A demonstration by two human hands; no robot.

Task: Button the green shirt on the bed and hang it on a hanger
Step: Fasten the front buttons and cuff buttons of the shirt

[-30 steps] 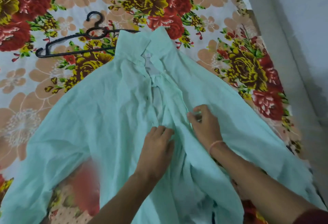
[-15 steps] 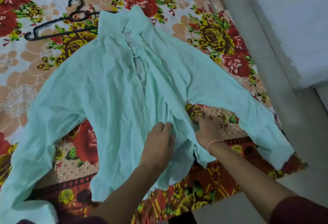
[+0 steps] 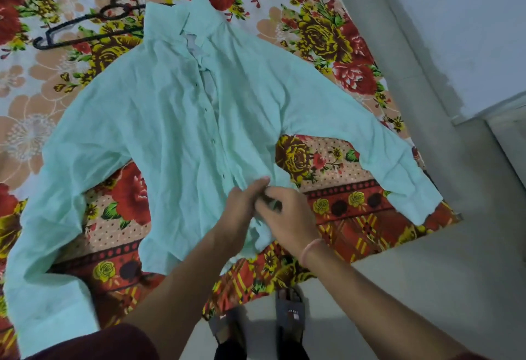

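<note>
- Fabric between the fingers is hidden where left hand (image 3: 242,208) and right hand (image 3: 287,217) touch.
- Both pinch the lower front edges of the crinkled green shirt (image 3: 170,120), spread flat on floral bedsheet (image 3: 327,32) beyond them.
- Thin black hanger (image 3: 85,22) lies far beyond the left hand, one end under the collar.

1. The shirt (image 3: 159,120) is plain pale mint green.
2. The bed (image 3: 327,40) sheet shows red and yellow flowers on cream, with an orange-red border.
3. The hanger (image 3: 82,22) is black.
4. The wristband (image 3: 308,247) is pink.
</note>
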